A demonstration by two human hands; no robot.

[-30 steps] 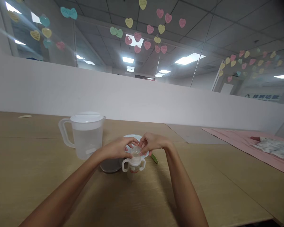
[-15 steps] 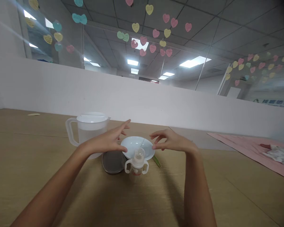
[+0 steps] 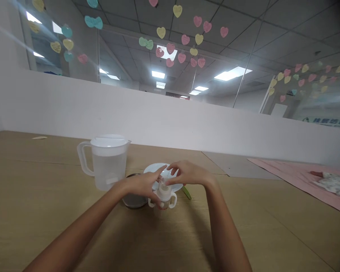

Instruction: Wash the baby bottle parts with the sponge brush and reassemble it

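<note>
A clear baby bottle (image 3: 163, 193) with two white side handles and a see-through cap stands upright on the table. My left hand (image 3: 144, 185) is closed around the bottle's left side, thumb across the front and fingers behind. My right hand (image 3: 188, 173) is at the top of the bottle, thumb beside the cap and bent fingers apart above it; whether it touches the cap is unclear. Behind the bottle sits a white bowl (image 3: 151, 168), partly hidden by both hands. A dark round lid or dish (image 3: 134, 201) lies by my left wrist.
A lidded plastic pitcher (image 3: 109, 162) holding clear liquid stands to the left. A green strip-like item (image 3: 187, 192) rests right of the bottle. At far right lies a pink cloth (image 3: 286, 175) with a patterned bundle (image 3: 334, 186) on it. A white wall (image 3: 158, 117) borders the table's back.
Both hands have moved inward to the bottle from either side. My left hand has closed around it, and my right hand has come over to the cap.
</note>
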